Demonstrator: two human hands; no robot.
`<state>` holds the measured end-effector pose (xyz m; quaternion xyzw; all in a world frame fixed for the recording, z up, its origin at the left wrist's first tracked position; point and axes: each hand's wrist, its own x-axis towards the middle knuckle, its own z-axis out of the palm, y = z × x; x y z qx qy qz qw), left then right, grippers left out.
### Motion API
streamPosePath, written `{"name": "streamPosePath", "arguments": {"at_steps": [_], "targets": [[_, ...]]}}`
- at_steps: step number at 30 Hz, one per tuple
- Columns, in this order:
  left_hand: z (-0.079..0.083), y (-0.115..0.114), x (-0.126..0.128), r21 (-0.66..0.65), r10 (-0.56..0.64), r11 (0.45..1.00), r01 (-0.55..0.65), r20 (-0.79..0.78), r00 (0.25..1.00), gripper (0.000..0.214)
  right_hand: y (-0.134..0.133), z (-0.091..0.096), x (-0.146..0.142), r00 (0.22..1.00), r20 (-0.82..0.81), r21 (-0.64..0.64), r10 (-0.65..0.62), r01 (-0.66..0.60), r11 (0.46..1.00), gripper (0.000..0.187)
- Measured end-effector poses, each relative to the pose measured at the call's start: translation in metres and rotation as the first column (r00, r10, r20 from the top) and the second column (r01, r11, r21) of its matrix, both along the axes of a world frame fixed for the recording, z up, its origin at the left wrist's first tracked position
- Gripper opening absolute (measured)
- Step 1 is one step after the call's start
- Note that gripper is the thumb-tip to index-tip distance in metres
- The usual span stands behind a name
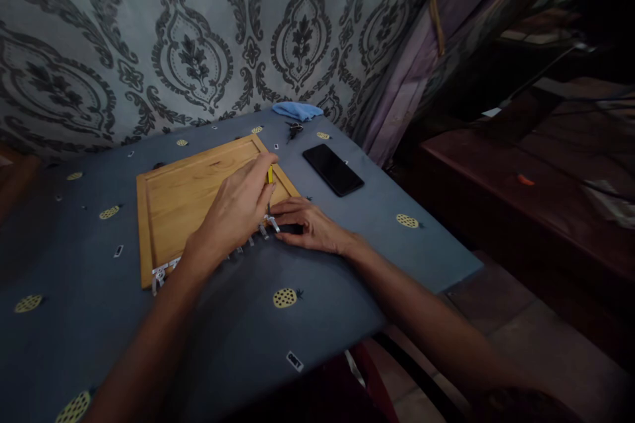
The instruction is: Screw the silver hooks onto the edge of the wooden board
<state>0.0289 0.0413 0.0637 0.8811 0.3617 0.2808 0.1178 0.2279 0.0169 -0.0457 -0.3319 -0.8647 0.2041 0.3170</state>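
A framed wooden board [198,188] lies flat on the table, with a row of metal hooks [159,274] along its near edge. My left hand [238,198] is over the board's right part, closed around a screwdriver with a yellow handle [270,174]. Its thin shaft points down at the right end of the hook row. There my right hand [317,228] rests on the table, its fingers and thumb pinching the end metal hook [272,223]. My left hand and forearm hide the middle of the row.
A black phone [333,170] lies right of the board. Beyond it are small keys [294,129] and a blue cloth [297,110] against the patterned wall covering. The dark blue tablecloth [327,291] has pineapple prints. A dark red surface [520,185] stands to the right, past the table edge.
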Motion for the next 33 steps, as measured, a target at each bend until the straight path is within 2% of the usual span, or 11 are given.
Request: {"name": "streamPosePath", "arguments": {"at_steps": [11, 16, 24, 33], "targets": [[-0.0039, 0.0019, -0.0002, 0.053, 0.019, 0.998, -0.018, -0.02, 1.0, 0.036, 0.0001, 0.001, 0.0008, 1.0, -0.03, -0.019, 0.003, -0.004, 1.0, 0.024], [-0.0012, 0.0009, 0.0007, 0.006, 0.042, 0.999, -0.041, -0.008, 0.999, 0.042, 0.0007, -0.0007, 0.0015, 0.999, -0.052, -0.026, 0.007, -0.009, 1.0, 0.024], [0.001, 0.0004, 0.0022, -0.078, 0.029, 0.997, -0.029, 0.009, 1.0, 0.027, 0.0026, -0.002, 0.0018, 0.998, -0.064, -0.037, 0.016, -0.019, 0.999, 0.023], [-0.0003, 0.0003, 0.0051, -0.007, 0.044, 0.999, -0.044, 0.02, 0.999, 0.024, 0.0026, -0.002, 0.0021, 0.997, -0.074, -0.046, 0.02, -0.024, 0.999, 0.022]]}}
